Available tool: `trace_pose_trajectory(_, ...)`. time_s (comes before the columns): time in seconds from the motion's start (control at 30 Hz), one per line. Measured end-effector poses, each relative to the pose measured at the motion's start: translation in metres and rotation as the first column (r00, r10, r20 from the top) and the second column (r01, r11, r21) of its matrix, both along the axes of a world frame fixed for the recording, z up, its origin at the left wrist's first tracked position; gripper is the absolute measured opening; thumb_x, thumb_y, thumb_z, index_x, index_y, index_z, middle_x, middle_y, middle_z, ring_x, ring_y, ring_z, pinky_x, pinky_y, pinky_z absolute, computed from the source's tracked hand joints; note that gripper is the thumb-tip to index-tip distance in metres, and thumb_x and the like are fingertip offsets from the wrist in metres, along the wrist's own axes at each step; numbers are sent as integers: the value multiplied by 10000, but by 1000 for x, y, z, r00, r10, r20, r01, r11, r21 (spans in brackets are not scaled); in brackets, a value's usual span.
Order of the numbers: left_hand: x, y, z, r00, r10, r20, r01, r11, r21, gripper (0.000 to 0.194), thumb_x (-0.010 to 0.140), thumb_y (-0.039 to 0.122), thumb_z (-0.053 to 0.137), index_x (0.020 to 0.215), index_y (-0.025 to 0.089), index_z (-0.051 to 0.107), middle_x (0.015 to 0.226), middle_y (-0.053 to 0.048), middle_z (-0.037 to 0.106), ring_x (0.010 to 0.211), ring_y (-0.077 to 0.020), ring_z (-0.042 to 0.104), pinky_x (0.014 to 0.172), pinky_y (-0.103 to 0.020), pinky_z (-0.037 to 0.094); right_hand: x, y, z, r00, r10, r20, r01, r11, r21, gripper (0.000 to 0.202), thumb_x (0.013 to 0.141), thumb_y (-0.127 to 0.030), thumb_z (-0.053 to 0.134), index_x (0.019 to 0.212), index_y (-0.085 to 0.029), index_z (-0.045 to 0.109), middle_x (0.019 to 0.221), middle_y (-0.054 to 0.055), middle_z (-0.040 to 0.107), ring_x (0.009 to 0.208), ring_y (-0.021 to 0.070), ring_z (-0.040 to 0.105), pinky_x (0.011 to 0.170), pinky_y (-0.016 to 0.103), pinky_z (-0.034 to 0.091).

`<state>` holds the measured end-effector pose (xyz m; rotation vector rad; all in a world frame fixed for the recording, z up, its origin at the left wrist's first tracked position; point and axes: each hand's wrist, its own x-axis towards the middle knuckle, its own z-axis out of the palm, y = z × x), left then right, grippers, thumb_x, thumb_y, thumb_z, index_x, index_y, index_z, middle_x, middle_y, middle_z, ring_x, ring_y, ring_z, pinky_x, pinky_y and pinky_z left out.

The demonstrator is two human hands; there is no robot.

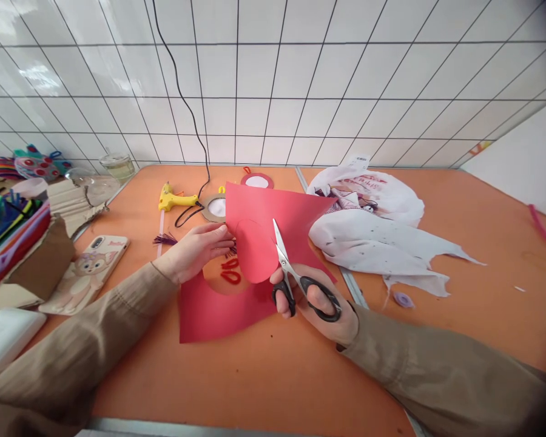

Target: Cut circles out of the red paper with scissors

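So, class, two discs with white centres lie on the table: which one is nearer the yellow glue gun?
The brown-rimmed disc, just right of the glue gun. The other, the red-rimmed disc, lies farther right and nearer the tiled wall.

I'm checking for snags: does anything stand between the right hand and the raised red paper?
Only the scissors that the right hand itself holds, their blades pointing up at the red paper. Nothing else visible is in the way; the left hand is off at the paper's left edge.
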<state>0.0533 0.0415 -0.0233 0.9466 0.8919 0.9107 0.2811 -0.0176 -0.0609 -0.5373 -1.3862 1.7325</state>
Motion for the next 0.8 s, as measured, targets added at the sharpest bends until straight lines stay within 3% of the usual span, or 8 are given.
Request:
trace_pose_trajectory(0.27,-3,1,4,994,-1,109,18,987,-159,149,776,254,577,773,132,662,835,-121,683,815,-215,632,773,-342,465,0,-1,1,1000,-19,4,19,1000,8,454,779,-530,516,1015,-143,544,711,68,575,593,162,506,534,281,367)
trace_pose_trajectory(0.5,-10,-3,8,951,213,225,-201,977,-74,65,708,140,636,658,180,647,679,21,675,649,-90,609,622,-191,482,0,0,2,998,-60,33,60,998,-3,466,783,-536,514,1010,-131,545,700,71,580,603,169,516,530,280,367)
trace_pose_trajectory(0.63,-9,-12,11,950,213,229,-208,977,-47,59,720,133,627,717,170,673,719,-3,699,643,-126,623,598,-230,504,-2,1,1,998,-68,9,68,997,-35,420,788,-508,530,984,-137,547,700,65,587,598,163,519,536,281,374)
trace_pose_trajectory(0.8,-4,-23,8,967,232,109,-240,968,72,169,715,146,653,872,201,682,862,-24,714,740,-188,648,629,-302,533,-2,2,2,998,-68,-10,67,997,-38,390,796,-481,540,976,-136,554,716,60,593,594,143,530,545,268,391)
